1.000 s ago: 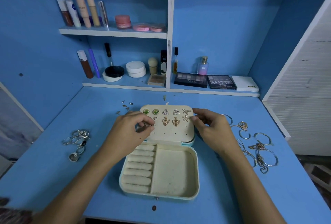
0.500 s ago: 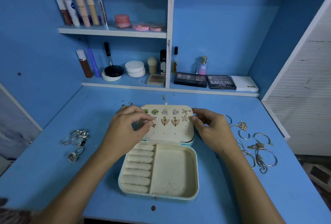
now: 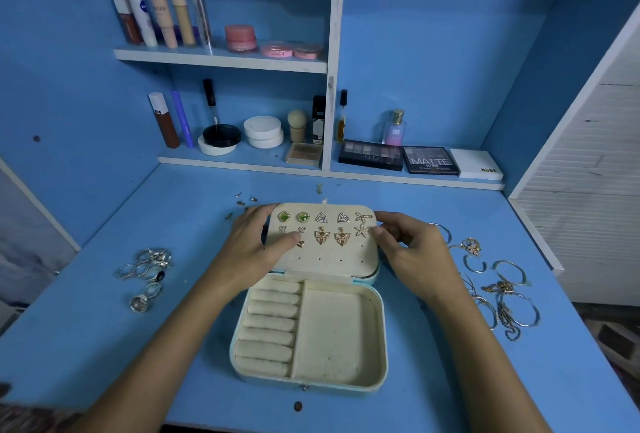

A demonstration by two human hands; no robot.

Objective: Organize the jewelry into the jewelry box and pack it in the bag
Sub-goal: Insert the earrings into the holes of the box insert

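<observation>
While we are looking down from a head camera: we are seeing an open jewelry box (image 3: 341, 332) lying on a blue desk (image 3: 450, 380).
Step in hand: we are judging that earrings are being fixed to the earring panel (image 3: 327, 242) in the raised lid.
Left hand (image 3: 252, 245): its fingers are curling round the panel's left edge, thumb pressing near a small heart earring (image 3: 300, 244).
Right hand (image 3: 408, 245): its fingertips are pinching the panel's right edge beside a starfish earring (image 3: 362, 230).
Next move: we are expecting the rings (image 3: 147, 270) at left and bangles (image 3: 509, 297) at right to need placing in the tray.
Hard to make out: we are finding no bag in view; the small studs (image 3: 244, 200) behind the box are too tiny to identify.
</observation>
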